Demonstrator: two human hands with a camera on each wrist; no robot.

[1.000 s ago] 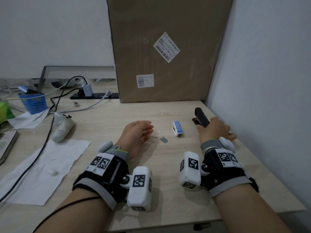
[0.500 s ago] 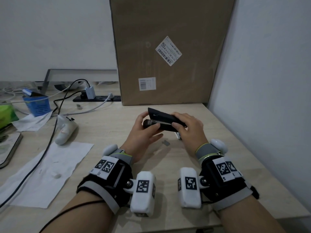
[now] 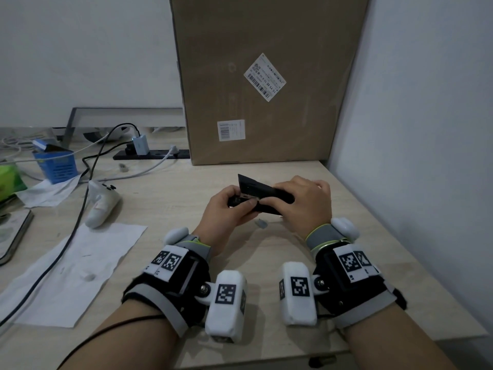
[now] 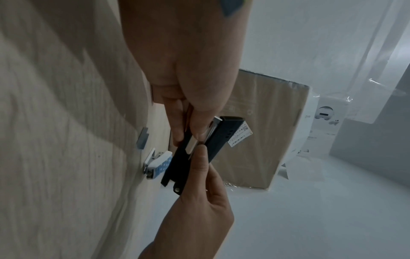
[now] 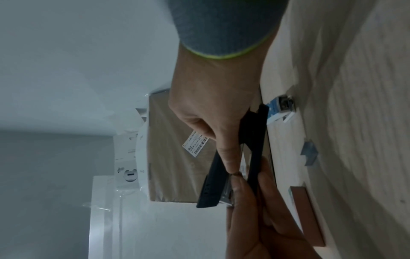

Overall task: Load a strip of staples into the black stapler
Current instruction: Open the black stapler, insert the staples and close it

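Black stapler (image 3: 260, 196) hinged open above tabletop (image 3: 160, 198), left hand (image 3: 226, 209) gripping its front end, right hand (image 3: 301, 204) clasping the rear, staple strip (image 3: 261, 223) seemingly lying below.

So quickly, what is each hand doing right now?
Left hand: grips the front end of the black stapler, held above the desk.
Right hand: grips the stapler's rear part, thumb at its raised top.
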